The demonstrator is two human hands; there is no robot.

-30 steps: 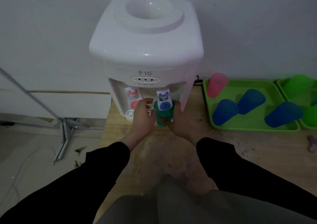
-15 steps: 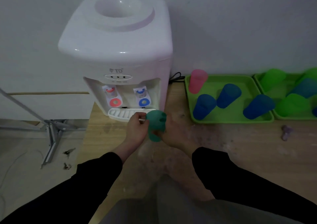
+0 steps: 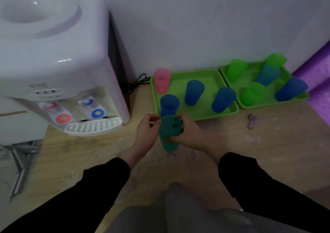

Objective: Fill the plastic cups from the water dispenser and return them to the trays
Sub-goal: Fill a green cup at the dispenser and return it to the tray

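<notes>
I hold a teal plastic cup (image 3: 168, 134) upright between both hands, above the wooden table and just in front of the near green tray (image 3: 200, 116). My left hand (image 3: 147, 131) touches its left side and my right hand (image 3: 190, 134) wraps its right side. The white water dispenser (image 3: 59, 68) stands to the left, with a red tap (image 3: 62, 118) and a blue tap (image 3: 97, 113). The near tray holds a pink cup (image 3: 162, 82) and three blue cups (image 3: 194, 92). A second green tray (image 3: 301, 97) further right holds green and blue cups.
A black power cord (image 3: 137, 82) lies between the dispenser and the tray, against the white wall. A purple foam piece (image 3: 319, 82) leans at the right edge. A small purple object (image 3: 252, 121) lies on the table. Metal stand legs (image 3: 21, 163) are on the floor at left.
Both hands have carried the teal cup away from the blue tap and to the right, up to the near tray's front edge. My view has swung right with them.
</notes>
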